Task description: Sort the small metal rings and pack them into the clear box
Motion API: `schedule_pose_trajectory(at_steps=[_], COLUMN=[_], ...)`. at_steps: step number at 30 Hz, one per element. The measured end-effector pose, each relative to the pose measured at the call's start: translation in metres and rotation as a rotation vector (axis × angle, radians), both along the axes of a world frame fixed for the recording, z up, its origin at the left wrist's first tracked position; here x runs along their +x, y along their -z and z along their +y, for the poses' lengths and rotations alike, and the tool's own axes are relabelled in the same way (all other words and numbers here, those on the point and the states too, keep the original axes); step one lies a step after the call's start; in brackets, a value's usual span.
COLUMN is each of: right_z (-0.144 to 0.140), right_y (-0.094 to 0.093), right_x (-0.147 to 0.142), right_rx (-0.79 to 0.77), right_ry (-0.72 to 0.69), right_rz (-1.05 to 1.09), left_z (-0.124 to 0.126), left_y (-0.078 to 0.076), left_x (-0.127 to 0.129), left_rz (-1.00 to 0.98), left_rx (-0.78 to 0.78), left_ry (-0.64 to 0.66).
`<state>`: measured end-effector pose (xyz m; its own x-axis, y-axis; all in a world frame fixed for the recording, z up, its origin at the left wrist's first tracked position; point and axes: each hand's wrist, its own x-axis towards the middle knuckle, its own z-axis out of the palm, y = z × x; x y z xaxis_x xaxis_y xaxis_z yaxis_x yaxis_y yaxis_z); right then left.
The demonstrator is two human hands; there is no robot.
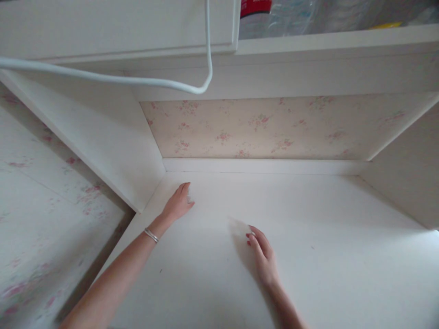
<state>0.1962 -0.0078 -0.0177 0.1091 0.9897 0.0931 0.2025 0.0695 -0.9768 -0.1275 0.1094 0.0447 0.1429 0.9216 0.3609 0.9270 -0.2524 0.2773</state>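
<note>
On white desk top (308, 256), L hand (178, 204) & R hand (263, 256) pressing thin translucent film (219, 214)

Home interior, likely bedroom or study nook. White desk surface (308, 256) as landmark: floral wallpaper panel (260, 128) behind it, white cabinet door (116, 27) above, plastic bottles (295, 16) on shelf above, white cable (137, 82) hanging overhead.

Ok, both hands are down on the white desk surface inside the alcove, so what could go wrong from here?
The white cable hangs in a loop above the left hand; lifting that arm could snag it. The left hand sits close to the white side panel, so a sideways move may knock against it. The pale scrap under the right hand fingertips blends into the white desk surface and could slip away unnoticed.
</note>
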Motion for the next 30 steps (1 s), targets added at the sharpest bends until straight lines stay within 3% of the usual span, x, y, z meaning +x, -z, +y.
schedule_pose_trajectory(at_steps=[3, 6, 10, 15, 18, 21, 26, 30], right_z=[0.000, -0.002, -0.003, -0.003, -0.002, -0.002, -0.005, -0.001], right_y=[-0.007, -0.010, -0.011, -0.011, -0.011, -0.010, -0.017, -0.035], right_x=[-0.002, -0.002, -0.001, -0.003, -0.003, -0.004, -0.026, -0.056], right_rx=[0.019, 0.031, 0.038, 0.043, 0.046, 0.059, 0.093, 0.143], right_ry=[-0.037, -0.055, -0.067, -0.065, -0.068, -0.059, -0.060, -0.065], right_rz=[-0.053, -0.073, -0.082, -0.084, -0.090, -0.109, -0.123, -0.102], left_z=[0.019, 0.030, 0.036, 0.030, 0.020, 0.005, -0.037, -0.075], left_y=[-0.004, -0.002, 0.001, -0.008, -0.019, -0.023, -0.009, 0.001], left_x=[-0.016, -0.023, -0.025, -0.025, -0.021, -0.010, 0.036, 0.084], left_rz=[0.282, 0.437, 0.451, 0.327, 0.163, -0.175, -0.946, -1.192], left_rx=[-0.057, -0.084, -0.098, -0.043, 0.000, 0.022, -0.169, -0.305], left_ry=[0.068, 0.141, 0.211, 0.079, -0.066, -0.198, -0.032, 0.042])
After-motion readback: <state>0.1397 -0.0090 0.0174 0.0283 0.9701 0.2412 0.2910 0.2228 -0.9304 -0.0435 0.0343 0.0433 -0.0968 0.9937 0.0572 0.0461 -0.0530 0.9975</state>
